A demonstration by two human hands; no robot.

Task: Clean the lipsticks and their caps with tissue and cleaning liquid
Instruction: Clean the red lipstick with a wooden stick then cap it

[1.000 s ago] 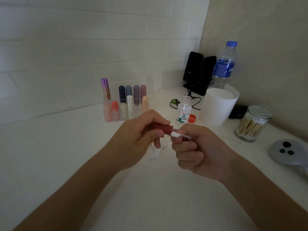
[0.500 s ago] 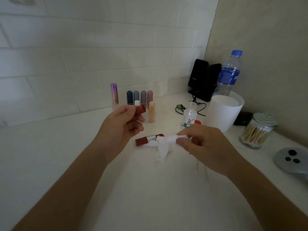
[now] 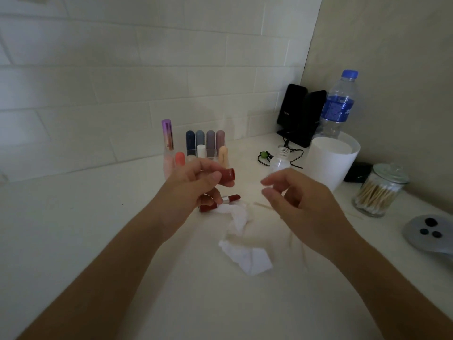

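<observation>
- Our left hand (image 3: 193,186) pinches the red cap (image 3: 227,174) between thumb and fingertips. The cap sticks out toward the right hand.
- Our right hand (image 3: 296,202) holds nothing we can see. Its fingers are loosely curled, thumb and index apart, above the worktop (image 3: 98,229).
- The uncapped lipstick (image 3: 220,202) lies on the worktop just under the left-hand fingers, bullet end toward the right hand.
- The tissue (image 3: 242,231) is crumpled on the worktop between the two hands and runs back toward our wrists. Its far end is at the lipstick, touching it or just beside it; we can't tell which.
- The cleaning liquid bottle (image 3: 279,163) stands upright with its top off, just beyond the right-hand fingertips.
- A thin stick (image 3: 261,205) lies below the right-hand fingertips.
- More lipsticks stand in the rack (image 3: 201,148) beyond the left hand.
- Handling, our read:
  - The cap is light, rigid and glossy, so likely slippery once wet. We'd hold it by the closed end and leave the rim free for wiping.
  - The lipstick tube is stiff but the bullet is soft and smears. We'd take it by the base, never the bullet.
  - The tissue is limp and will tear when soaked, so we'd pinch a bunched fold.
  - The open bottle is light and tippy. We'd grip it round the body, not the neck.
</observation>
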